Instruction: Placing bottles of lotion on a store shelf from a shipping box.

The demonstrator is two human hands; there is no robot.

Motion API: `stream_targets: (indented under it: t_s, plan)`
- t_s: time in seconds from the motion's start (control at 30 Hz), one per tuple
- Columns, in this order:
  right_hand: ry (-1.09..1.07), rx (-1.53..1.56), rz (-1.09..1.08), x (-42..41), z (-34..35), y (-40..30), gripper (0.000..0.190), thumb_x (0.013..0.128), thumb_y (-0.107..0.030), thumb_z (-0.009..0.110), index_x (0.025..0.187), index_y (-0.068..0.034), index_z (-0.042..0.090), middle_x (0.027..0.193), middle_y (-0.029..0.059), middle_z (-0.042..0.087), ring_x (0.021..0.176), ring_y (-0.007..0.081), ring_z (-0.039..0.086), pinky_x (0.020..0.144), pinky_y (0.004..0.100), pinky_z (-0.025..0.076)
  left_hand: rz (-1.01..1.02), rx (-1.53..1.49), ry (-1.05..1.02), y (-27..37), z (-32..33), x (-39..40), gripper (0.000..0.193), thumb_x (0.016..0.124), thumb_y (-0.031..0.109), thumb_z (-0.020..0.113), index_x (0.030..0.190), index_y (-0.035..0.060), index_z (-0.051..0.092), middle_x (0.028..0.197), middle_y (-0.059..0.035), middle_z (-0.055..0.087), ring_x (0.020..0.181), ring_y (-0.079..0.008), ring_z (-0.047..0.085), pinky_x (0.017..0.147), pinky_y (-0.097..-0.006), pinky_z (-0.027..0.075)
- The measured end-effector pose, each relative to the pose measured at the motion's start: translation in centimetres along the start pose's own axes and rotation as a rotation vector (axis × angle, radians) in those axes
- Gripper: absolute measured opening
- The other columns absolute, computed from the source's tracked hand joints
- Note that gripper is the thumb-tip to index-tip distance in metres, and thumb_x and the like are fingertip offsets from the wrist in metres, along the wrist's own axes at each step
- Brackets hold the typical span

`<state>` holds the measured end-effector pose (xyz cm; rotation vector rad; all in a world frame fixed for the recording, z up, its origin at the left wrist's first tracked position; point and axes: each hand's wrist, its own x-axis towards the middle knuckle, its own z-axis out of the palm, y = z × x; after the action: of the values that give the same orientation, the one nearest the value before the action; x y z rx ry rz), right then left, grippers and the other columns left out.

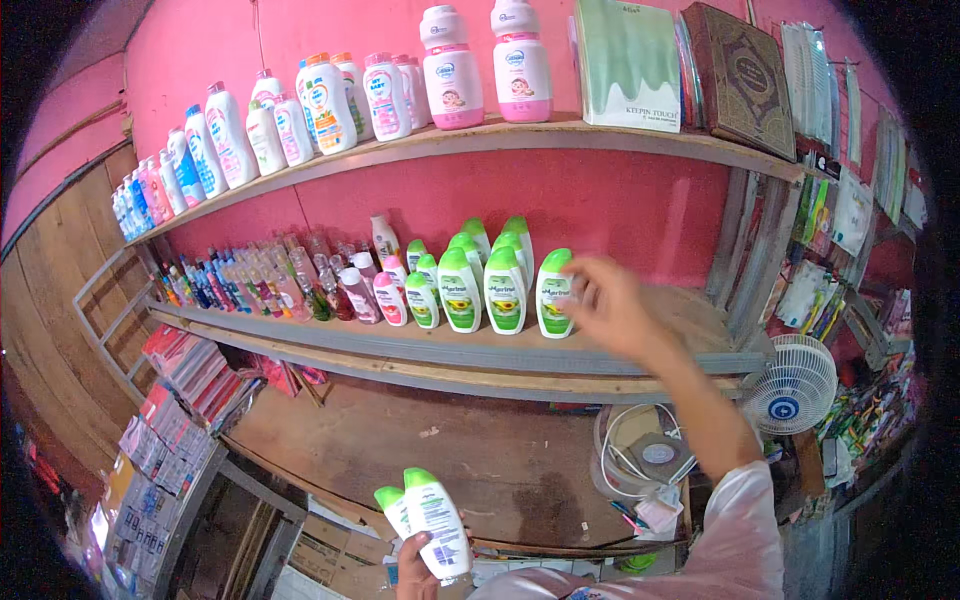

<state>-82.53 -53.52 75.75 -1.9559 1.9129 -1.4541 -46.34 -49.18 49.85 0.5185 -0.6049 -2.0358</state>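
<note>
At the bottom of the view my left hand (417, 568) grips two white lotion bottles with green caps; the front bottle (437, 529) shows its printed back, and the other bottle (392, 510) is partly behind it. My right hand (611, 307), blurred, is at the right edge of a green-and-white Marina lotion bottle (556, 294) standing upright on the middle shelf. Its fingers are apart and overlap the bottle's side; whether they touch it is unclear. Left of that bottle stand matching bottles (505, 291) in rows, labels facing out.
Smaller bottles (390, 298) and perfume bottles (281, 281) line the middle shelf's left part. Baby-product bottles (326, 105), a green box (628, 67) and a decorated book (742, 82) occupy the upper shelf (480, 139). Below are a wooden counter (420, 442), a cable-filled tub (637, 457) and a fan (793, 386).
</note>
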Motion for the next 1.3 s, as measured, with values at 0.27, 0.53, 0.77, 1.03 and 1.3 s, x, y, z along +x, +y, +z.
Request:
stream_targets:
  t_s: [0.27,0.53,0.77,1.03,1.3]
  plan:
    - [-0.767,0.329,0.088,-11.2,8.8,-2.0,0.06,0.085,-0.03,0.075,0.129,0.0,0.047,0.104,0.0096,0.062,0.09,0.0131,0.059,0.071,0.0295,0.051,-0.206,0.141,-0.234,0.2,5.9,3.1,0.079,0.068,0.03,0.075,0.131,-0.0054,0.045,0.113,-0.0241,0.062,0.093,-0.0384,0.067,0.08,-0.0465,0.058]
    - [-0.549,0.812,0.202,-11.2,7.8,-0.2,0.049,0.084,-0.005,0.073,0.125,0.0,0.047,0.109,0.0073,0.062,0.101,0.0124,0.059,0.086,0.0287,0.049,-0.266,0.196,-0.377,0.1,9.7,6.7,0.083,0.073,0.04,0.078,0.134,-0.0048,0.043,0.113,-0.0241,0.062,0.098,-0.0395,0.066,0.086,-0.0488,0.057]
    - [-0.409,1.048,0.132,-10.6,4.4,0.5,0.052,0.085,-0.004,0.071,0.131,-0.003,0.046,0.116,0.004,0.059,0.109,0.0137,0.055,0.096,0.0312,0.044,-0.6,-0.039,-0.7,-2.1,8.3,7.5,0.08,0.076,0.048,0.072,0.133,-0.0013,0.044,0.115,-0.0241,0.056,0.091,-0.0348,0.065,0.076,-0.044,0.055]
    - [-0.334,1.079,0.201,-12.2,4.4,-0.3,0.053,0.097,-0.015,0.055,0.143,-0.002,0.033,0.133,0.0149,0.053,0.123,0.0234,0.052,0.104,0.0388,0.041,-0.372,0.054,-0.396,-2.5,10.3,6.4,0.055,0.082,0.025,0.074,0.124,-0.0026,0.051,0.103,-0.0152,0.063,0.088,-0.0295,0.064,0.079,-0.0429,0.053]
    - [-0.26,0.753,0.321,-12.0,3.0,-2.0,0.041,0.092,-0.014,0.065,0.127,0.0,0.048,0.111,0.0084,0.061,0.103,0.0146,0.059,0.089,0.0325,0.05,-0.032,0.302,-0.177,-2.1,13.2,5.5,0.058,0.081,0.006,0.076,0.129,0.0002,0.044,0.111,-0.0086,0.061,0.102,-0.0197,0.061,0.089,-0.0339,0.05]
